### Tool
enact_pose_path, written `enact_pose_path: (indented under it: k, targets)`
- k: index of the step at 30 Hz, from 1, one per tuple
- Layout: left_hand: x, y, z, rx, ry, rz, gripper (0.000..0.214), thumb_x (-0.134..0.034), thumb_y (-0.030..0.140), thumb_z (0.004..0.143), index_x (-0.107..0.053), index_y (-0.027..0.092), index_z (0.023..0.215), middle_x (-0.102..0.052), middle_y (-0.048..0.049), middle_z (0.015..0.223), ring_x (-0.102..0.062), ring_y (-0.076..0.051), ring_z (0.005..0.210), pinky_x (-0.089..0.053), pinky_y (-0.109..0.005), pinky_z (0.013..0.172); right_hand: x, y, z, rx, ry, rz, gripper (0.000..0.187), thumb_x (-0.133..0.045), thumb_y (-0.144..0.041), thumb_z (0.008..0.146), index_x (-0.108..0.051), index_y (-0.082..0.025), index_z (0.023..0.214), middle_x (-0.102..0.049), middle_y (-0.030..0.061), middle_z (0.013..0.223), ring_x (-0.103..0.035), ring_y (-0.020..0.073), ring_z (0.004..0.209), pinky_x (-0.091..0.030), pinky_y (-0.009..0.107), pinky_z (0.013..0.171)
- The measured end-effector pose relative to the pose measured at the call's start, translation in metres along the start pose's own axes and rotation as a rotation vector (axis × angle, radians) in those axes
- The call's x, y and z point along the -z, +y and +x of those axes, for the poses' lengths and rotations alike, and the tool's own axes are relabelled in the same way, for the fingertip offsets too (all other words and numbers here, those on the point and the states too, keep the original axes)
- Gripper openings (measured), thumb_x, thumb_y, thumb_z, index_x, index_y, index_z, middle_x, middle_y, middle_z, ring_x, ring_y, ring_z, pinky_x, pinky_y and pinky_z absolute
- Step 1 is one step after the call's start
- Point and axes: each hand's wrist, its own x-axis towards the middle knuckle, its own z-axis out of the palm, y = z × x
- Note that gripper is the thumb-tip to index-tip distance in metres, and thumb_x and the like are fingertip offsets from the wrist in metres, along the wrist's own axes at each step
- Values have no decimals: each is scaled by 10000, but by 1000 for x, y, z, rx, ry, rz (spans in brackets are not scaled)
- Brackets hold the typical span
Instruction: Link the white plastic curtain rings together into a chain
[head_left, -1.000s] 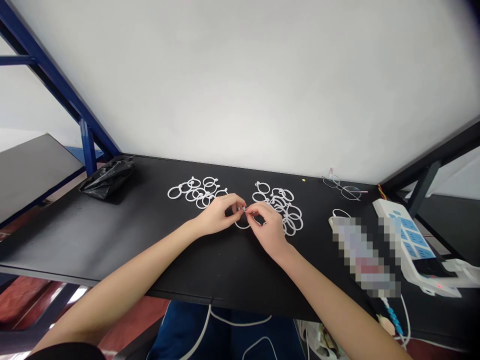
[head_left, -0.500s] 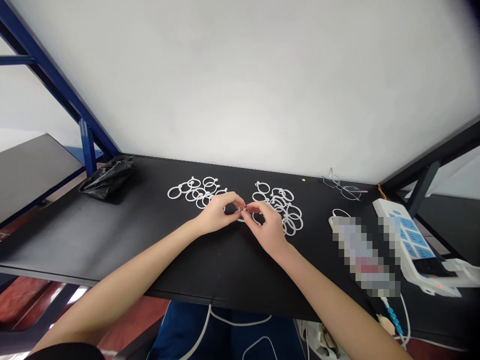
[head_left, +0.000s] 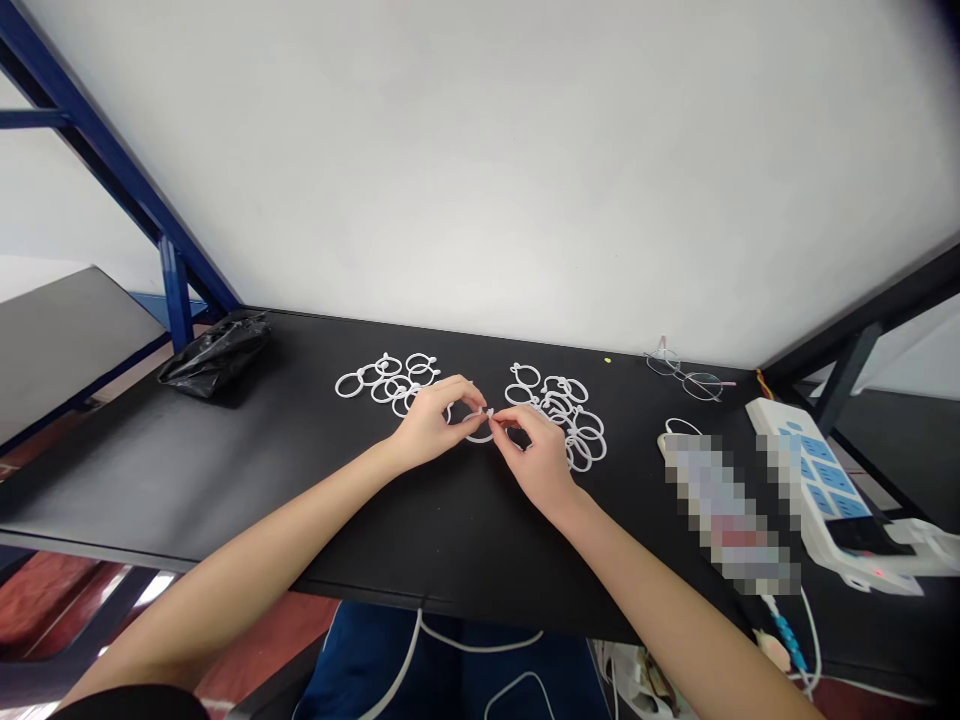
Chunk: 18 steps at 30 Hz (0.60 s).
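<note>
Between my two hands is a white plastic curtain ring [head_left: 481, 437], its loop hanging below my fingertips. My left hand [head_left: 436, 420] pinches it on the left near its small gap, thumb against forefinger. On the other side, my right hand [head_left: 534, 445] pinches the opposite end by a small white knob. The fingertips partly hide both ends. Several like rings lie in a loose left pile [head_left: 387, 379], partly behind my left hand. A right pile [head_left: 587, 424] of rings overlaps beyond and beside my right hand.
On the black table [head_left: 315, 520], a crumpled black plastic bag [head_left: 217, 355] lies at left. Eyeglasses [head_left: 686, 375] rest at the back right. Nearer are a blurred-out phone [head_left: 727, 510] on a cable and a white power strip [head_left: 825, 480]. A wall [head_left: 480, 180] rises behind.
My fingertips have drawn slightly apart at the ring's ends, and more of its loop and knob shows. My left hand has shifted a little up and left. The piles look unchanged.
</note>
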Motion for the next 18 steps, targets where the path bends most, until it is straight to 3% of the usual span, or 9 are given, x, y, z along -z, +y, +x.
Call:
enact_pose_path:
  k: [7,18]
  targets:
    - [1,6,1,60,65,48,94,-698,243,811,-628,179,807,-679,-4,766,-650,-137,720,-531,-271,714,1,1,0,-9,24,-29,90,-550,-175,893,-623,-224,873,-671,31,815,-639,173,708,-541,321,687]
    - [4,10,1,41,-50,-15,47,-657,219,840,-654,171,838,-706,-24,826,-662,-147,771,-524,-265,732,1,1,0,-36,33,-31,126,-518,-139,885,-617,-216,890,-657,41,825,-634,174,730,-560,315,679]
